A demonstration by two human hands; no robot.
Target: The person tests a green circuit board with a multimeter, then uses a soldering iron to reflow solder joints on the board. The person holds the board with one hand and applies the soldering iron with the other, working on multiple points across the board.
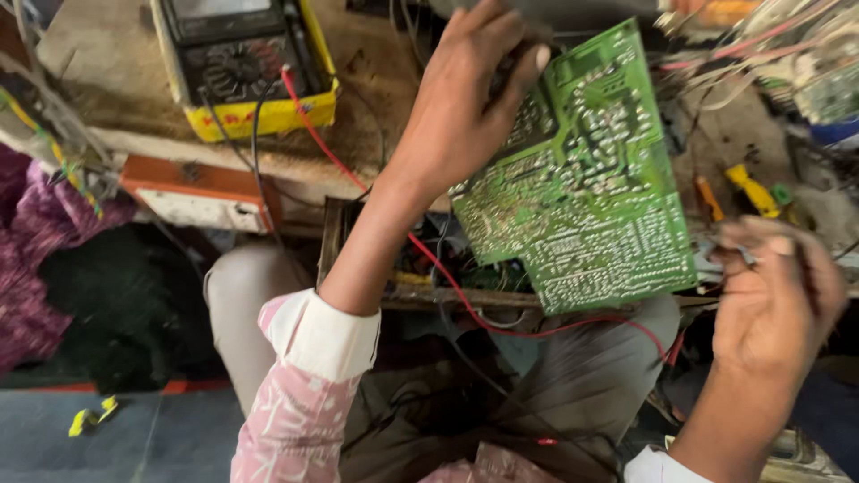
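The board [582, 170], a green circuit board, is held up in the air over the person's lap, in front of the tabletop's [116, 98] near edge, tilted with its solder side toward the camera, so the tracks and joints can be read.

At the far left a purple cloth [36, 241] lies beside the tabletop. On the tabletop, toward its left end, a yellow-cased meter [246, 67] stands with its dial showing; a red lead [429, 259] and a black lead [255, 152] run from it over the near edge. Just below that edge hangs an orange-and-white box [201, 192]. The red lead crosses under the forearm and loops under the board's lower edge toward the right, so it probably stays within reach of the board.

The left hand [465, 107] reaches up from a pink patterned sleeve [300, 394] and grips the board's upper left corner, fingers [523, 63] closed over the edge, carrying the board's weight alone.

Right of the board, the right hand [774, 295] is curled loosely just off the lower right corner; it seems to pinch something thin, too blurred to name, and I cannot tell whether it touches the board. Beyond it, near the tabletop's right end, lie a yellow-handled tool [752, 188] and a tangle of wires [769, 45].
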